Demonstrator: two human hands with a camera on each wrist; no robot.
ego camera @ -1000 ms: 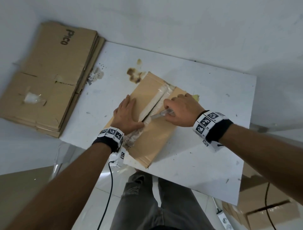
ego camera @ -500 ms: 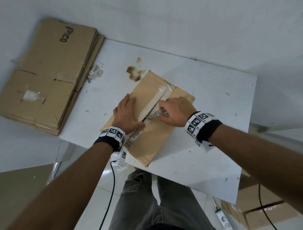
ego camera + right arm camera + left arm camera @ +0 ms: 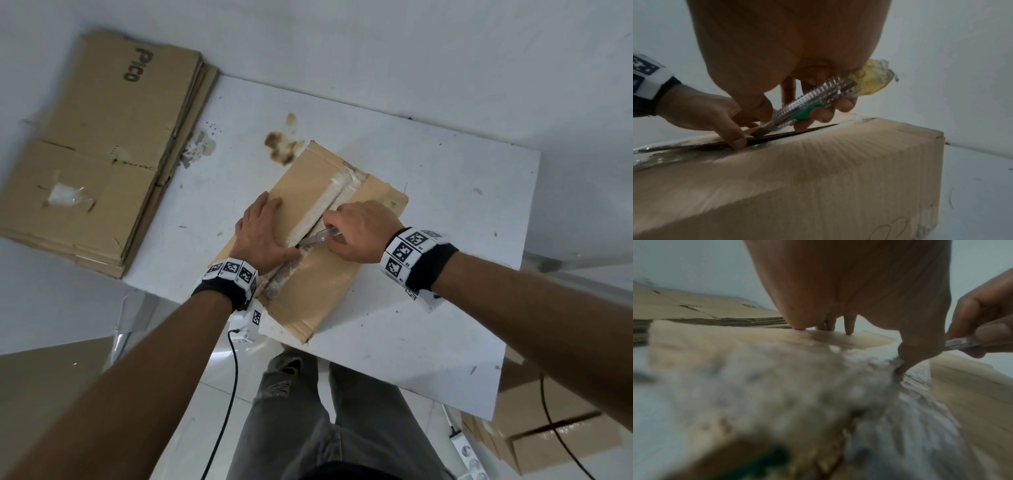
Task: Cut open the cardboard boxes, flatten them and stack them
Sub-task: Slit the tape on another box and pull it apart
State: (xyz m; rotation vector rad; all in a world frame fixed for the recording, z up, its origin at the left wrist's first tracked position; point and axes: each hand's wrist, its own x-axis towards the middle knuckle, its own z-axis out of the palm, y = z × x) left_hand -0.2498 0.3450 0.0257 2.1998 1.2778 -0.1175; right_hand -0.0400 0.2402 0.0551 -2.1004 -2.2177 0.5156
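Note:
A taped brown cardboard box point(image 3: 318, 274) point(image 3: 818, 178) lies on the white table point(image 3: 428, 308). My left hand point(image 3: 262, 236) presses flat on its left top flap, thumb point(image 3: 918, 352) at the centre seam. My right hand point(image 3: 359, 233) grips a clear utility knife point(image 3: 318, 237) point(image 3: 807, 104) with a green slider, and its blade sits in the taped seam beside the left thumb. The seam point(image 3: 789, 134) gapes open behind the blade toward the far end. A stack of flattened boxes point(image 3: 99, 150) lies on the floor to the left.
Brown stains point(image 3: 281, 147) mark the table beyond the box. More cardboard boxes point(image 3: 548, 435) and a power strip point(image 3: 469, 455) sit on the floor at lower right. A black cable point(image 3: 226, 394) hangs from my left wrist. My legs stand at the table's near edge.
My right hand has drawn the knife along the seam toward me, closer to the left thumb. The left hand has stayed pressed on the flap.

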